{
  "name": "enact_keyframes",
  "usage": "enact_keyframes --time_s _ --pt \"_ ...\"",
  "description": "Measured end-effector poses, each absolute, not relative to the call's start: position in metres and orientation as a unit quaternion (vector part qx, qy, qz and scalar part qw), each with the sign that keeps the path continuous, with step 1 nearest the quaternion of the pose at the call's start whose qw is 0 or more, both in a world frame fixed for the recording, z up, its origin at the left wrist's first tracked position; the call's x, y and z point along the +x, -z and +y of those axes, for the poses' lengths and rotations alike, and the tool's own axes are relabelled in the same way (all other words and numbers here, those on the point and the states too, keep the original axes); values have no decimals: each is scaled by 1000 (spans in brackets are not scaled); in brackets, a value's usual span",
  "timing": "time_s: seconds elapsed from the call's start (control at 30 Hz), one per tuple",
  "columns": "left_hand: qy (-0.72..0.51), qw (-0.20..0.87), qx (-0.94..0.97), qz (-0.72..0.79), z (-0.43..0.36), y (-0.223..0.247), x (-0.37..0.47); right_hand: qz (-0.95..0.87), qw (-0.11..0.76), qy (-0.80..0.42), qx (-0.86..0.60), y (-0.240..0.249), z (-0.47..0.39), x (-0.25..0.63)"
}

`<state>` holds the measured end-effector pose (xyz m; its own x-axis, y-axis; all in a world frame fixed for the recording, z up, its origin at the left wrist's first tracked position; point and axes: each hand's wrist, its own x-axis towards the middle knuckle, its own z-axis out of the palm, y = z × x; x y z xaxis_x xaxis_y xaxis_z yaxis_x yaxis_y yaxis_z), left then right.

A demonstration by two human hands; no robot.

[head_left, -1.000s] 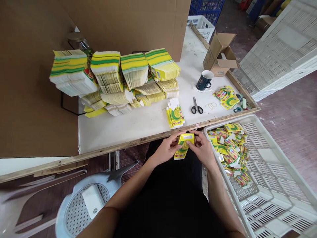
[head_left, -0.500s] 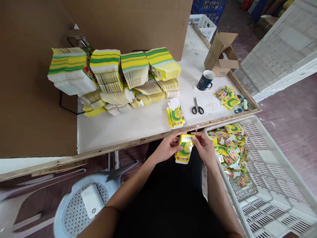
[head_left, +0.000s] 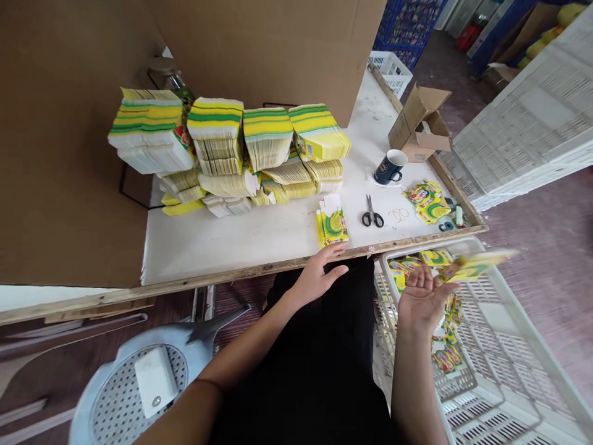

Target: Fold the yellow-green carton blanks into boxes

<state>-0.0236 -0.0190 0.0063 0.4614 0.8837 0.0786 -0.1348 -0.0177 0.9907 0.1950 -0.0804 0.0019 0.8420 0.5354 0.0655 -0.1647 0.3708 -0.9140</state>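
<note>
My left hand (head_left: pixel 319 278) is open at the table's front edge, thumb spread from the fingers and nothing in it. Its fingertips reach the near end of a small pile of yellow-green flattened cartons (head_left: pixel 332 224); whether they touch is unclear. Over the white plastic crate (head_left: pixel 523 321), my right hand (head_left: pixel 424 296) is palm up with its fingers spread. A yellow carton (head_left: pixel 482 264), smeared by motion, is in the air just beyond its thumb and looks released. Many yellow cartons (head_left: pixel 448 358) lie inside the crate below.
Tall stacks of flat cartons (head_left: pixel 215 136) stand at the table's back left. Scissors (head_left: pixel 372 213), a dark mug (head_left: pixel 390 167), loose cartons (head_left: pixel 428 201) and an open cardboard box (head_left: pixel 419 130) are to the right. A light-blue stool (head_left: pixel 115 371) holding a white object is at lower left.
The carton held between both hands has left them and flies rightward over the crate. My right hand has swung right and opened. My left hand has let go, near the small pile.
</note>
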Motion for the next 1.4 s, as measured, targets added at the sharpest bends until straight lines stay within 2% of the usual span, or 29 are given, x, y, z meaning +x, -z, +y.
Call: enact_keyframes --time_s 0.17,0.23,0.33,0.47,0.53,0.6,0.77,0.9,1.0,1.2,1.4 --pt "-408 591 593 364 -14 4 -37 -228 705 -341 -579 15 -57 170" --pt "-410 578 598 375 -13 4 -42 -309 642 -324 -622 20 -35 156" --pt "-398 568 602 395 -12 3 -50 -448 501 -267 -691 25 6 144" --pt "-381 574 598 411 -11 4 -59 -511 364 -209 -750 32 48 136" --pt "-383 578 592 412 -11 7 -62 -515 327 -186 -770 34 56 132" --pt "-392 582 582 412 -10 12 -64 -495 352 -195 -770 36 58 131" --pt "-413 619 532 404 -2 16 -66 -398 524 -328 -678 27 39 139" --pt "-433 701 475 308 4 8 -59 -319 607 -467 -558 11 3 137" --pt "-435 754 446 208 4 4 -48 -276 619 -518 -522 3 -24 124" --pt "-407 809 398 150 -4 3 -41 -267 611 -555 -498 -7 -50 109" --pt "-400 828 363 152 -9 -8 -48 -369 573 -483 -550 -26 -67 107"
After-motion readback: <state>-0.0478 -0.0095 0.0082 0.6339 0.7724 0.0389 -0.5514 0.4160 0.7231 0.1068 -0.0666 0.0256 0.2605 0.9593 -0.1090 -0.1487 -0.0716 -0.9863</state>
